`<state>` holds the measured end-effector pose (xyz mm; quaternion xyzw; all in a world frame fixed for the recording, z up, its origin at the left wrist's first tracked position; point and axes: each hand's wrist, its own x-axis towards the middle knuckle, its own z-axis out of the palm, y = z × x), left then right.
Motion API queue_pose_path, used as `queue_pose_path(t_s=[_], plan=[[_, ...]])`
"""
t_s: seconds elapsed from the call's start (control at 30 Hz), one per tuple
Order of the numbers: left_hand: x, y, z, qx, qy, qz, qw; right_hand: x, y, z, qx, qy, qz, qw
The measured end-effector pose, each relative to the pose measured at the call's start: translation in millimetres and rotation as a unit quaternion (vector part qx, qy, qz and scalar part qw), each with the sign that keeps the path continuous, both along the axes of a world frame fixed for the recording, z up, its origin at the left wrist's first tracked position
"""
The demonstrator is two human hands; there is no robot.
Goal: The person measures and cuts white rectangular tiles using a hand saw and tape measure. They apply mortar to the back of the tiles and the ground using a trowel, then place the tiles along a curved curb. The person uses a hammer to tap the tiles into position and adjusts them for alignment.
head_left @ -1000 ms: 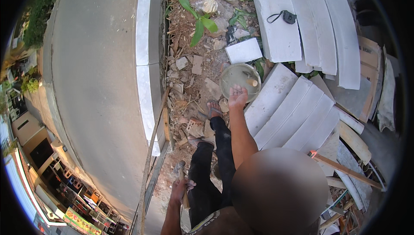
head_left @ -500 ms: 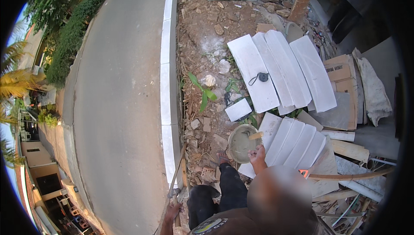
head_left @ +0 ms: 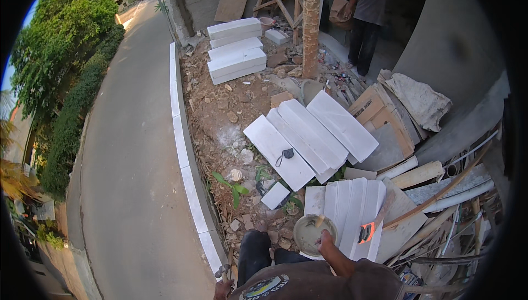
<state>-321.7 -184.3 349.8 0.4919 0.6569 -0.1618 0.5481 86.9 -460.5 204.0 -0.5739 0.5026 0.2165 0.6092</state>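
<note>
At the lower edge my left hand (head_left: 223, 289) is closed round a hammer (head_left: 223, 271), beside the near end of the white-topped kerb (head_left: 190, 187). My right hand (head_left: 326, 240) reaches over a round grey bucket (head_left: 297, 240) of wet-looking mix, its fingers closed; what they grip is too small to make out. A short tan stick-like piece (head_left: 319, 221) stands in the bucket near those fingers. Right of the bucket lean white kerb blocks (head_left: 352, 206), with an orange-and-black handle (head_left: 367, 233) on them. A black tape measure (head_left: 287, 153) rests on another white block (head_left: 264, 135) ahead.
More white blocks (head_left: 236, 60) are stacked far ahead, left of a tree trunk (head_left: 311, 25). A person (head_left: 369, 11) stands beyond it with a brown bag (head_left: 341, 12). Boards and pipes (head_left: 440, 195) clutter the right. A road (head_left: 129, 151) runs along the left; rubble (head_left: 220, 99) covers the ground.
The view has swung up and ahead, bringing the far blocks and the standing person into fuller sight. My left hand keeps the hammer; my right hand stays at the bucket.
</note>
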Motion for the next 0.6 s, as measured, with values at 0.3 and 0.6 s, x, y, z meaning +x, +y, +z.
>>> queue_pose_path(t_s=[0.3,0.6], plan=[[113,120,-35,0.217,-0.253,-0.108,0.936,-24,-31,36,-0.023,0.032,-0.207,0.978],[351,244,30,0.153,-0.319,-0.113,0.929,-63,-49,-49,-0.109,-0.101,-0.022,0.989]])
